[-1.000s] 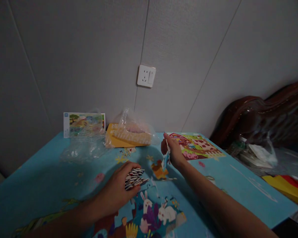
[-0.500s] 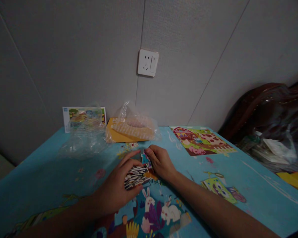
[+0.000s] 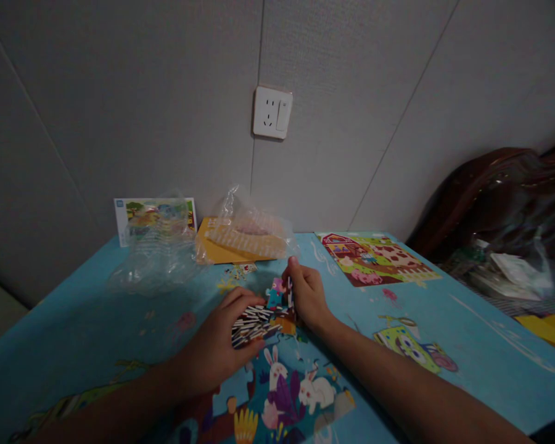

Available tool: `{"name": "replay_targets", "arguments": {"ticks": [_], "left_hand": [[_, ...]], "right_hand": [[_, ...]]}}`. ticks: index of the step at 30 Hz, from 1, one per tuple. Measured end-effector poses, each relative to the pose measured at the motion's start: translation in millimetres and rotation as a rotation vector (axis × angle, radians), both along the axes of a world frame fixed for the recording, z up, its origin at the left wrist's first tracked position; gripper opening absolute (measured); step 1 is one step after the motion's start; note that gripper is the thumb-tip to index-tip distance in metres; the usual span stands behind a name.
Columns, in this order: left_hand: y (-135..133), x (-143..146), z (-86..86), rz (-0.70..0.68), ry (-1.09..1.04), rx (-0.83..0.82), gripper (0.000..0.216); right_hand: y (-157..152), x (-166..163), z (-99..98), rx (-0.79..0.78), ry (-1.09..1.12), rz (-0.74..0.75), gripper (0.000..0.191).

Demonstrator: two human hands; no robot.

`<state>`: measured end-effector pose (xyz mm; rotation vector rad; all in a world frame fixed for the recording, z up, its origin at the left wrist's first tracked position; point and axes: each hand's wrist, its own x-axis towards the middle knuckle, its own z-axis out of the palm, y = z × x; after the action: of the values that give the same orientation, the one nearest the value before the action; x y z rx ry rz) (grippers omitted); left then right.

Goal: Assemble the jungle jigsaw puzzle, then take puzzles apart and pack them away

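My left hand [image 3: 224, 336] is curved round a thick bunch of jigsaw puzzle pieces [image 3: 251, 325], most showing their pale edges. My right hand [image 3: 308, 297] has its fingers curled and its thumb raised, with a few puzzle pieces held edge-on against its inner side. Between the hands a teal and pink puzzle piece [image 3: 275, 293] shows its printed face. Just below, a puzzle picture with white rabbits [image 3: 317, 394] and purple leaves lies on the table. A light blue puzzle piece [image 3: 231, 393] rests on its left part, near my left wrist.
A blue cartoon-printed cloth [image 3: 388, 394] covers the table. Towards the wall are crumpled clear plastic [image 3: 160, 262], a picture card [image 3: 121, 223] and a yellow packet [image 3: 208, 250] under more plastic. A farm picture sheet [image 3: 374, 259] lies at back right, beyond my right hand.
My right hand has turned and shifted slightly right, its thumb now lifted, exposing the teal and pink piece. My left hand stays round the bunch. The view has shifted slightly.
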<state>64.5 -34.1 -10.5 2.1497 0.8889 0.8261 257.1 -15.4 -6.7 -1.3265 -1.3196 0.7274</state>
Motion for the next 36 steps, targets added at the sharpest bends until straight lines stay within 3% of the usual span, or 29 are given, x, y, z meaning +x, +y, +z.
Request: {"name": "replay_targets", "arguments": {"ticks": [4, 9, 12, 15, 18, 20, 22, 25, 27, 29, 31, 33, 36], "left_hand": [[-1, 1, 3.7, -0.021, 0.016, 0.012, 0.039], [-4, 3, 5.8, -0.003, 0.02, 0.054, 0.038], [-5, 3, 5.2, -0.005, 0.011, 0.09, 0.039], [-6, 2, 4.6, -0.009, 0.006, 0.11, 0.043], [-6, 1, 3.7, -0.021, 0.006, 0.135, 0.04], [-7, 1, 2.9, -0.038, 0.007, 0.146, 0.041], [-7, 2, 2.4, -0.046, 0.008, 0.147, 0.041], [-6, 3, 3.2, -0.024, 0.01, 0.154, 0.035], [-6, 3, 4.5, 0.001, 0.007, 0.167, 0.032], [-7, 2, 5.8, -0.01, 0.006, 0.181, 0.034], [-10, 0, 6.1, -0.061, 0.022, 0.202, 0.036], [-12, -1, 4.7, -0.101, 0.046, 0.228, 0.038], [-13, -2, 1.1, -0.069, 0.069, 0.237, 0.04]], "right_hand": [[1, -1, 2.4, -0.091, 0.109, 0.003, 0.069], [-5, 4, 7.9, 0.323, -0.289, -0.129, 0.062], [-10, 3, 12.9, 0.423, -0.388, -0.229, 0.058], [-6, -2, 13.5, 0.271, -0.254, -0.284, 0.06], [1, -6, 10.4, -0.016, -0.03, -0.143, 0.063], [0, -6, 10.4, -0.059, 0.004, -0.064, 0.065], [-7, -4, 14.2, 0.124, -0.12, -0.012, 0.064], [-23, 0, 22.6, 0.542, -0.401, 0.085, 0.061], [-27, 3, 24.4, 0.639, -0.433, 0.026, 0.059], [-22, 3, 20.2, 0.518, -0.325, -0.138, 0.06], [-12, 2, 11.8, 0.295, -0.217, -0.254, 0.06], [-3, -2, 3.4, 0.157, -0.187, -0.252, 0.059], [0, -10, -2.3, 0.17, -0.251, -0.14, 0.056]]}}
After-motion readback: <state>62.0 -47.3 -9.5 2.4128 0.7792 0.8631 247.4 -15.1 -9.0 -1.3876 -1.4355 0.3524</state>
